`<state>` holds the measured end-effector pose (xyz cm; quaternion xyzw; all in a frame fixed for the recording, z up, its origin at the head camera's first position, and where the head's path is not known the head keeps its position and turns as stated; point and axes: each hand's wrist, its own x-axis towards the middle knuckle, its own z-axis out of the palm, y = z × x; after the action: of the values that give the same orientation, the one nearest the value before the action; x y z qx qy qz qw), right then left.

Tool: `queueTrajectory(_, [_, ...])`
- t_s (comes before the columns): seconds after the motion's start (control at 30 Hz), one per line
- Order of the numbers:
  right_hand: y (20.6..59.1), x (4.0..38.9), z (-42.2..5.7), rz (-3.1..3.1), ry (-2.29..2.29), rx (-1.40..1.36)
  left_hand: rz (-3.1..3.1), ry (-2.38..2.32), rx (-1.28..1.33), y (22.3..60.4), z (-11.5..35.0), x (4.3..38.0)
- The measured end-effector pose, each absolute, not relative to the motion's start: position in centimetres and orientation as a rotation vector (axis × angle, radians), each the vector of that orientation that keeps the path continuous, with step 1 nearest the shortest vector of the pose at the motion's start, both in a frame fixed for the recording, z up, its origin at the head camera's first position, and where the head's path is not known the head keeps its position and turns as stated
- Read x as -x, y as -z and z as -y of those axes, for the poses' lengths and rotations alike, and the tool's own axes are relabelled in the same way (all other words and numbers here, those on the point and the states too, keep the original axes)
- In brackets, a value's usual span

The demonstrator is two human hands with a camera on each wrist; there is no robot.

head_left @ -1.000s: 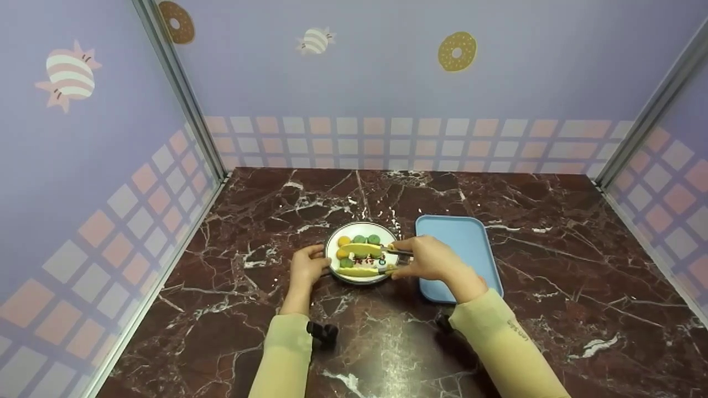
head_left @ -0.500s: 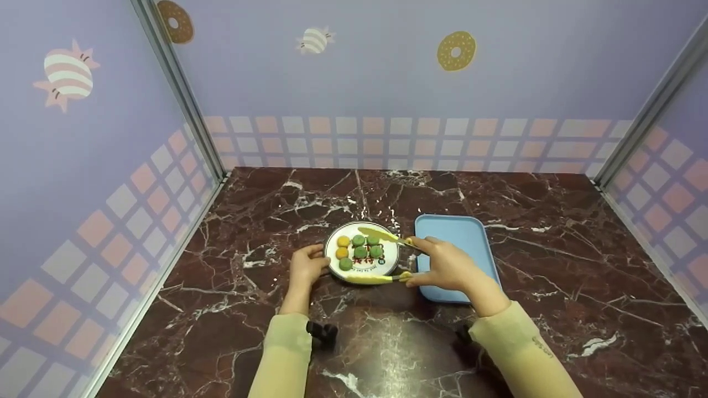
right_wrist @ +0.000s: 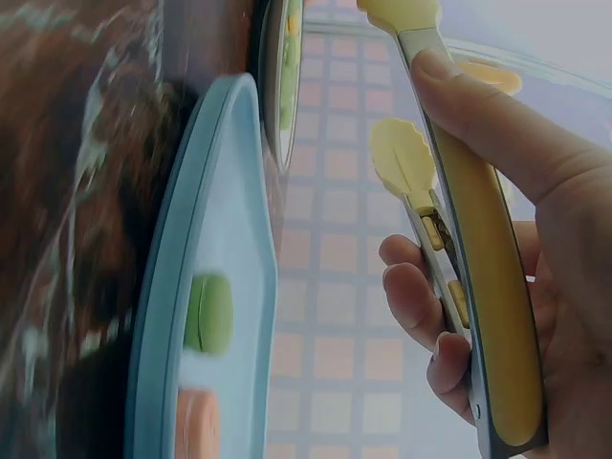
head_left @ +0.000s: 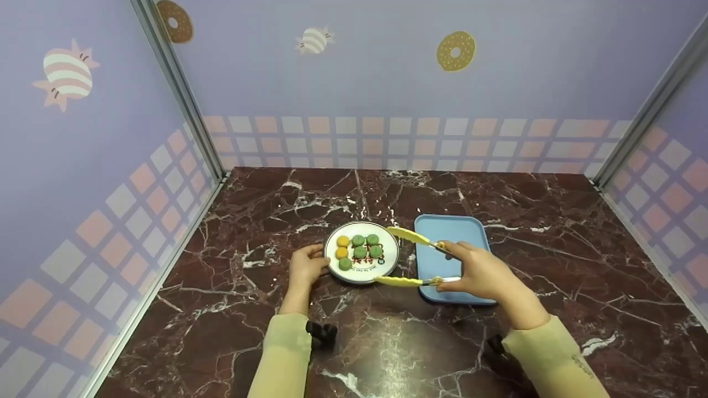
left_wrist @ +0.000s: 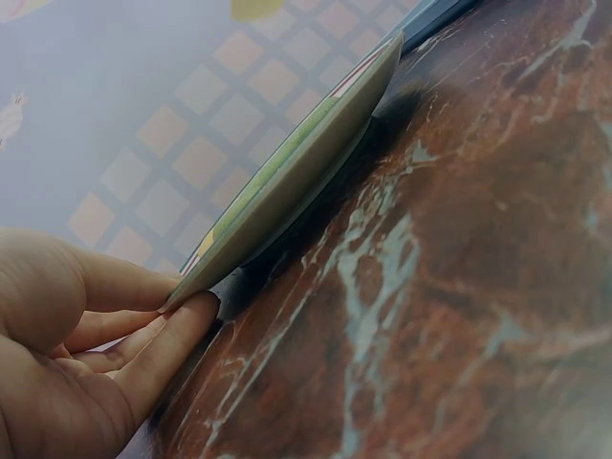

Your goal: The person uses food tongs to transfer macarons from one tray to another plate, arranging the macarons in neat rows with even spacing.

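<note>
My left hand (head_left: 305,266) pinches the left rim of a round white plate (head_left: 391,254). In the left wrist view its thumb lies over the rim and a finger beneath. Two orange macaron-like rounds (head_left: 342,241) and several green ones (head_left: 360,252) sit on the plate. My right hand (head_left: 487,271) grips a pair of tongs (head_left: 408,236) with scalloped yellow tips. The tong arms are spread wide with nothing between them, their tips by the plate's right side. Thumb and fingers lie on opposite arms in the right wrist view.
Right of the plate lies a light-blue tray (head_left: 453,229), partly beneath my right hand and the tongs. A green round (right_wrist: 208,314) and a pinkish-orange one (right_wrist: 197,426) rest on it. Patterned panels (head_left: 387,83) wall in the dark marbled tabletop (head_left: 265,210).
The tongs have spread apart and moved right with my right hand, from over the plate toward the tray, uncovering the green rounds. My left hand stays at the plate's rim.
</note>
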<state>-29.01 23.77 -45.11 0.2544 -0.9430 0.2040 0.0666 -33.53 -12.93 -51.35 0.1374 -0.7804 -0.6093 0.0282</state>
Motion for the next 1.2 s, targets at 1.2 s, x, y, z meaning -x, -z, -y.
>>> queueTrajectory(1.2, [44.4, 24.0, -34.5, 3.093, -0.529, -0.432, 2.379, 1.940, -0.426, 51.4, 12.9, 33.6])
